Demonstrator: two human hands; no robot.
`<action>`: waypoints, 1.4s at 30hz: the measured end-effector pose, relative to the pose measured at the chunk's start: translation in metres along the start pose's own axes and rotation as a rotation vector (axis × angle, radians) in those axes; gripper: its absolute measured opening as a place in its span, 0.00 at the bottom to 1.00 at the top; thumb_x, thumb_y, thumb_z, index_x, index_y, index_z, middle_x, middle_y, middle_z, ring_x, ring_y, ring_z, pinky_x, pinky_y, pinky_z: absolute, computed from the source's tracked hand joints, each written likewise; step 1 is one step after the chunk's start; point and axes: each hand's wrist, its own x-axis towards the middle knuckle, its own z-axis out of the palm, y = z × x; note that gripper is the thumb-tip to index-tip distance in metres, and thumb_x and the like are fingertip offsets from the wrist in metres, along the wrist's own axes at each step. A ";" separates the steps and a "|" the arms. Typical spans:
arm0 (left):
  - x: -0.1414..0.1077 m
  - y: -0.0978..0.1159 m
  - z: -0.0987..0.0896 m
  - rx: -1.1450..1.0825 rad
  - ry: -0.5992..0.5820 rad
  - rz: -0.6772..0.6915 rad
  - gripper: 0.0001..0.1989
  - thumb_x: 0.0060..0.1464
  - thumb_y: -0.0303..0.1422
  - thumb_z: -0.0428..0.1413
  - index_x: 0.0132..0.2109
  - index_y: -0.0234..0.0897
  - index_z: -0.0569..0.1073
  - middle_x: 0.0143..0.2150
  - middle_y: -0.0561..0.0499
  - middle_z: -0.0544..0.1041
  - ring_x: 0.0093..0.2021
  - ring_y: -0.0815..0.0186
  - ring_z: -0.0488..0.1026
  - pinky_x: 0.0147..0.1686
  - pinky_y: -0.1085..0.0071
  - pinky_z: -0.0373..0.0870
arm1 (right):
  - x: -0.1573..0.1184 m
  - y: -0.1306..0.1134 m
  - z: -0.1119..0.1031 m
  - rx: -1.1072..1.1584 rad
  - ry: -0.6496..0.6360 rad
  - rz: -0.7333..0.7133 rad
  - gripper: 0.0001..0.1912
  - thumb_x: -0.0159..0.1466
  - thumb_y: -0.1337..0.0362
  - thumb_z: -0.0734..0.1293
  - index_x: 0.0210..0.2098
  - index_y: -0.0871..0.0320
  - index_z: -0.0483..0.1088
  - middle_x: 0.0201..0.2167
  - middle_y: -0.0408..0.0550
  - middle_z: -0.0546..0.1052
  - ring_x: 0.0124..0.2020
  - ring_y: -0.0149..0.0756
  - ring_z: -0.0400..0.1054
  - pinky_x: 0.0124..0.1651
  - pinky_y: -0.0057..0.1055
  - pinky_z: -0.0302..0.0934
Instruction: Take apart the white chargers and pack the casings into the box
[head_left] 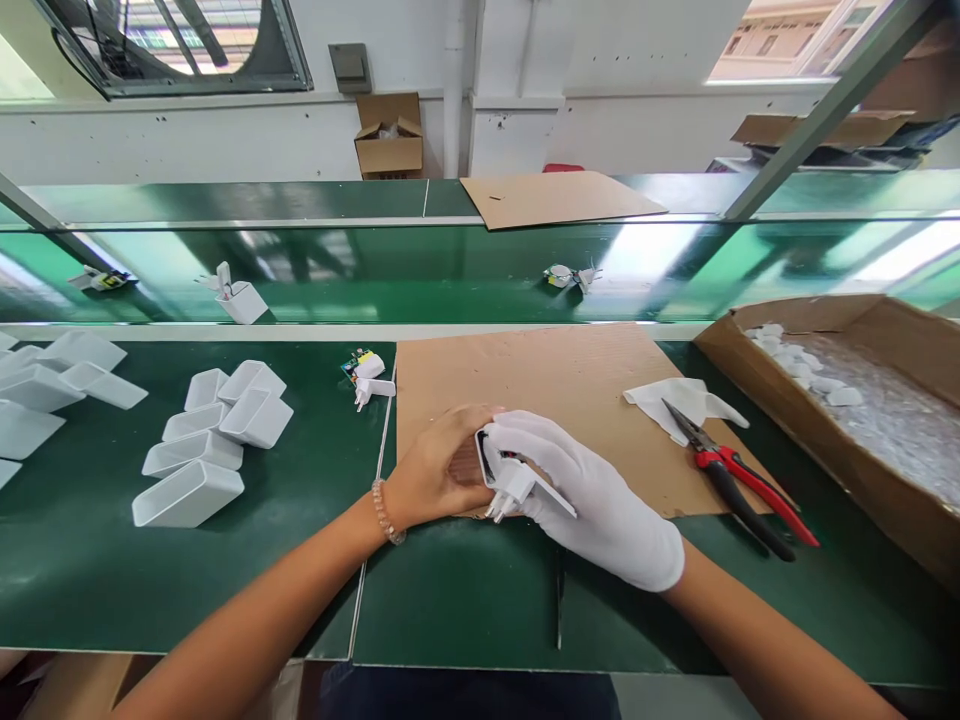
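Note:
My bare left hand (431, 475), with a beaded bracelet at the wrist, is closed around a white plastic charger casing (484, 458) above the cardboard sheet. My right hand (600, 515) wears a white glove and grips a white plug end cap (517, 482) with its pins pointing down toward me. The cap sits at the casing's open end, tilted and apart from it on one side. Some dark parts show inside the casing's mouth; my gloved fingers hide the rest. A similar plug cap with a circuit board (365, 372) lies on the green table to the left.
Several empty white casings (191, 492) lie at the left. Red-and-black long-nose pliers (739, 480) and a white cloth piece (682, 405) rest at the right, beside a cardboard box (840, 450) holding small white parts. Beyond the cardboard sheet (525, 370), a green belt (420, 275) carries charger parts.

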 end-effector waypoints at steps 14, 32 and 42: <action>0.003 0.012 0.009 0.071 -0.020 -0.428 0.28 0.46 0.42 0.66 0.52 0.40 0.68 0.47 0.48 0.78 0.45 0.54 0.75 0.47 0.59 0.69 | -0.006 0.012 0.025 0.094 -0.122 0.533 0.40 0.56 0.64 0.73 0.65 0.51 0.55 0.63 0.53 0.64 0.60 0.46 0.64 0.58 0.46 0.66; 0.007 0.006 -0.001 -0.517 0.184 -0.704 0.23 0.63 0.53 0.45 0.39 0.37 0.69 0.37 0.50 0.74 0.39 0.62 0.71 0.45 0.65 0.68 | -0.012 0.018 0.039 -0.112 -0.029 0.417 0.27 0.65 0.67 0.64 0.63 0.48 0.60 0.51 0.47 0.75 0.46 0.36 0.74 0.46 0.34 0.73; 0.006 -0.006 -0.002 -0.629 0.296 -0.758 0.20 0.62 0.49 0.46 0.40 0.36 0.69 0.37 0.50 0.73 0.37 0.65 0.73 0.40 0.69 0.71 | -0.010 0.010 0.015 -0.372 -0.060 0.173 0.20 0.67 0.69 0.59 0.57 0.49 0.65 0.48 0.49 0.75 0.42 0.36 0.74 0.33 0.28 0.71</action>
